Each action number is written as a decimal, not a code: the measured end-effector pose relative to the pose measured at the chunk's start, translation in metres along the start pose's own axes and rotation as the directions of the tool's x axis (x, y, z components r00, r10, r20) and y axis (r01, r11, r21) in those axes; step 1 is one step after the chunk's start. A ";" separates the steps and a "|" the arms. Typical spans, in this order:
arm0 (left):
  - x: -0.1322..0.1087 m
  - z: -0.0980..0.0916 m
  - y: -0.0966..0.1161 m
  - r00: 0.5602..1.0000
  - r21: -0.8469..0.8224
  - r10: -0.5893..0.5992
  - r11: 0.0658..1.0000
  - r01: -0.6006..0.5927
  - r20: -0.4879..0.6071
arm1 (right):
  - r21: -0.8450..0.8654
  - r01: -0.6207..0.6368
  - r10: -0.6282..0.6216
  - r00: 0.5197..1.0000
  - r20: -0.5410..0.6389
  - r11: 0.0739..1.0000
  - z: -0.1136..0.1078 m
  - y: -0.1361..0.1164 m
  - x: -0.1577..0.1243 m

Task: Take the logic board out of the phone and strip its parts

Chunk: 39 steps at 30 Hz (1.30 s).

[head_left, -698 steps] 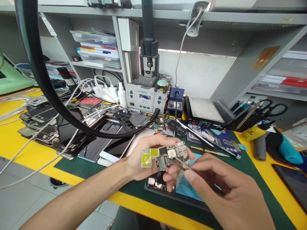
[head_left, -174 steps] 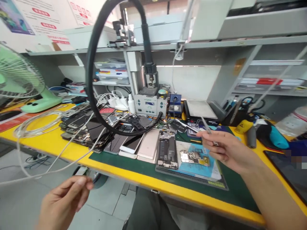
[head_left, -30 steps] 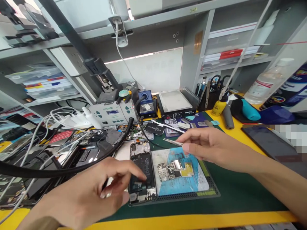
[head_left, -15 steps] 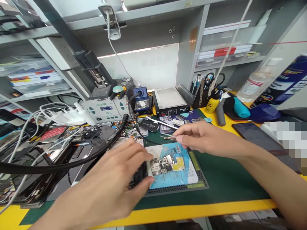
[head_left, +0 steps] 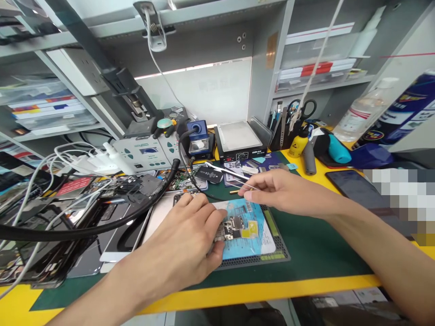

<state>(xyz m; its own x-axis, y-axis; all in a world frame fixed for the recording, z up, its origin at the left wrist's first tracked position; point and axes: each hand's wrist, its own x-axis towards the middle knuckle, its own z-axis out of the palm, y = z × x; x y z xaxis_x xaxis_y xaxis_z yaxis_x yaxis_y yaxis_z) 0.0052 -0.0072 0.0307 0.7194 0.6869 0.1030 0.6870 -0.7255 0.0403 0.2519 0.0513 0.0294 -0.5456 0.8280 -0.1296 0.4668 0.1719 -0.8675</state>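
1. Here, the small grey-and-black circuit board with a yellow patch (head_left: 234, 230) lies right of the frame's centre, its long axis running roughly left to right, patched end rightmost.
2. Beside its left end is the left hand (head_left: 190, 235), clearly the nearer one; from this grip, the board extends to the right. Thumb and forefinger stand apart around that end; whether they touch it, or what the covered fingers hold, I cannot tell.
3. Above and to the right, the right hand (head_left: 278, 192) has its grip pinching thin, silvery metal tweezers (head_left: 253, 186). They point left across the frame, apart from the board.
4. Under the board is a blue-and-white printed sheet (head_left: 268, 244), on a grey perforated pad (head_left: 283, 255).
5. Mostly hidden beneath the left hand, a dark, speckled phone body (head_left: 177, 198) shows its top end.
6. Around these spreads a green mat (head_left: 322, 253) on the yellow worktop (head_left: 258, 287).
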 end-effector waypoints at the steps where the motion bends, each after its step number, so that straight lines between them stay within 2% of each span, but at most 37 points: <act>1: -0.001 0.001 0.000 0.999 0.009 0.009 1.000 -0.008 -0.032 | 0.010 -0.001 0.001 1.000 0.002 1.000 0.000 0.000 0.000; 6: -0.004 0.005 -0.007 0.959 -0.041 0.073 0.995 -0.087 -0.275 | 0.080 -0.031 0.026 0.998 0.064 0.996 0.004 -0.003 -0.001; 8: -0.004 0.004 -0.009 0.939 -0.152 0.030 0.985 -0.087 -0.343 | 0.120 -0.054 0.042 0.994 0.102 0.991 0.005 -0.004 -0.001; 10: -0.004 0.003 -0.009 0.932 -0.286 -0.039 0.956 -0.071 -0.361 | 0.163 -0.077 0.056 0.990 0.131 0.984 0.007 -0.005 -0.002; 13: -0.004 0.002 -0.007 0.935 -0.360 -0.072 0.931 -0.062 -0.346 | 0.217 -0.106 0.075 0.986 0.146 0.970 0.007 -0.004 -0.002; 21: -0.007 0.003 -0.009 0.928 -0.125 0.021 0.990 -0.072 -0.371 | 0.297 -0.159 0.116 0.980 0.159 0.941 0.007 -0.004 -0.001; 27: -0.008 0.000 -0.008 0.900 -0.371 -0.117 0.927 -0.052 -0.421 | 0.365 -0.184 0.130 0.977 0.167 0.913 0.008 -0.007 0.000; 33: -0.012 0.002 -0.003 0.895 -0.489 -0.200 0.872 -0.022 -0.398 | 0.461 -0.231 0.163 0.970 0.183 0.857 0.010 -0.007 -0.002; 36: -0.016 0.013 -0.003 0.897 -0.614 -0.306 0.787 0.050 -0.319 | 0.528 -0.243 0.162 0.967 0.196 0.814 0.012 -0.006 -0.002; 39: -0.015 0.019 -0.003 0.894 -0.804 -0.403 0.588 0.091 -0.194 | 0.595 -0.246 0.148 0.967 0.210 0.765 0.013 -0.006 -0.002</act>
<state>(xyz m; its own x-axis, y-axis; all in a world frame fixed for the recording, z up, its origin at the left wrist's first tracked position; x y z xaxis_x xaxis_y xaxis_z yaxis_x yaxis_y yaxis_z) -0.0058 -0.0145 0.0097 0.3468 0.8987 0.2684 0.3869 -0.3978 0.8319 0.2413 0.0415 0.0289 -0.6042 0.7138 -0.3542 0.0777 -0.3895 -0.9177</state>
